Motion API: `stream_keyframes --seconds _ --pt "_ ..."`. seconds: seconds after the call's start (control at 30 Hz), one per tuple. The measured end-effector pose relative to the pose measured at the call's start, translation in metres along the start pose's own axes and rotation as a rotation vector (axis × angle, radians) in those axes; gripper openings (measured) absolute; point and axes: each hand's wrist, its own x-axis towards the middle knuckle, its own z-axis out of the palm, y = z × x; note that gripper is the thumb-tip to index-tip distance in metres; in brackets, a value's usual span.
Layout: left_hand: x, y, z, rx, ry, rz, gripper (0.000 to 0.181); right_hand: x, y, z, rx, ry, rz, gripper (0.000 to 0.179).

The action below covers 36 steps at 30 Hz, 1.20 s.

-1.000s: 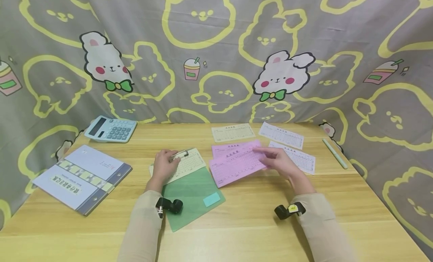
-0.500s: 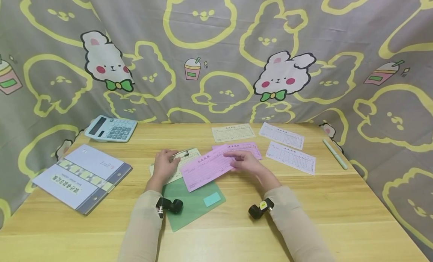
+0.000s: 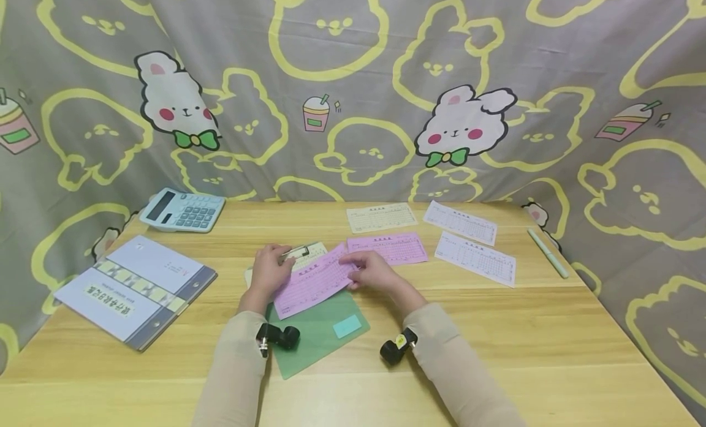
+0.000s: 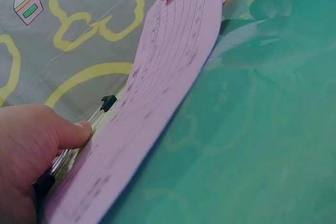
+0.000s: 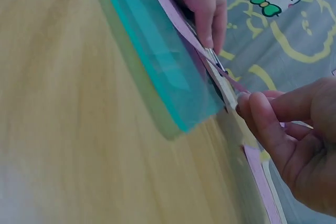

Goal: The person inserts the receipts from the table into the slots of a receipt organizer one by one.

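Note:
A green clipboard [image 3: 309,344] with a light-blue label lies on the table. A pale yellow slip [image 3: 318,250] sits at its top, under the metal clip [image 3: 299,252]. My left hand [image 3: 268,272] grips that clip, its thumb [image 4: 74,134] at the metal in the left wrist view. My right hand [image 3: 374,275] pinches a pink printed slip [image 3: 311,287] at its right end, thumb against fingers. The pink slip hangs over the clipboard, bowed, its left end beside my left hand. It partly covers the yellow slip.
Behind lie another pink slip [image 3: 390,249], a pale yellow slip [image 3: 380,217] and two white slips [image 3: 460,221]. A pale green pen [image 3: 547,253] lies at the right. On the left are a journal book [image 3: 138,292] and a blue calculator [image 3: 184,211]. A patterned curtain [image 3: 358,96] closes the back.
My right hand has carried the pink slip leftward, off the other pink slip and over the clipboard. My left hand has stayed at the clip.

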Motion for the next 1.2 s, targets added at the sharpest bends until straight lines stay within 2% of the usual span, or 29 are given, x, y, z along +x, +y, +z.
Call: stream_keyframes --seconds 0.17,0.5,0.77,0.97,1.2 --pt "0.001 -0.002 0.001 0.032 0.015 0.034 0.035 0.002 -0.002 0.009 -0.046 0.003 -0.014 0.037" --pt "0.002 -0.003 0.001 0.102 0.01 0.051 0.035 0.01 -0.006 0.029 -0.01 0.063 0.031 0.035" --pt "0.001 -0.002 0.002 0.076 0.027 0.058 0.037 0.016 -0.004 0.042 0.081 0.186 0.088 0.031" --pt "0.001 -0.003 0.003 0.063 0.042 0.072 0.036 0.018 0.001 0.047 0.071 0.214 0.104 0.026" --pt "0.001 -0.003 0.003 0.048 0.046 0.061 0.036 0.02 0.002 0.05 0.061 0.244 0.095 0.024"
